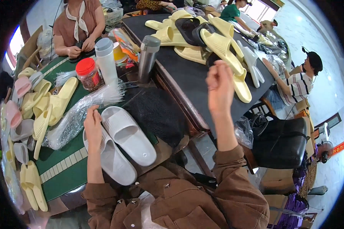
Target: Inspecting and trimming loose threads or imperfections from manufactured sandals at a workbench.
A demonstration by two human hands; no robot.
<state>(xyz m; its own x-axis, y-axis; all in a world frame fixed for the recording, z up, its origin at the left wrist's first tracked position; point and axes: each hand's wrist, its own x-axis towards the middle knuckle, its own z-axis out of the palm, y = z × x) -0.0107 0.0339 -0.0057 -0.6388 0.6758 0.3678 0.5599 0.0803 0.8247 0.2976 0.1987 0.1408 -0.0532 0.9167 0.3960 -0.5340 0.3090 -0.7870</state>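
A pair of light grey slide slippers lies side by side in front of me, the right slipper (133, 133) in full view and the left slipper (116, 162) partly covered. Over that left slipper's toe end is my left hand (93, 128), its fingers bent and close together; what they hold, if anything, is hidden. My right hand (220, 86) is raised above the black table, fingers curled into a pinch, and I cannot make out anything in them. Behind it lies a pile of pale yellow slippers (221, 44) with black slippers (188, 28) among them.
Beside my left hand lies a plastic-wrapped bundle of clear thin strips (78, 114). Black mesh (154, 114) is right of the slippers. A red-lidded jar (88, 74), a white bottle (106, 61) and a steel flask (147, 59) stand beyond. More slippers (61, 101) crowd the left. Co-workers sit around.
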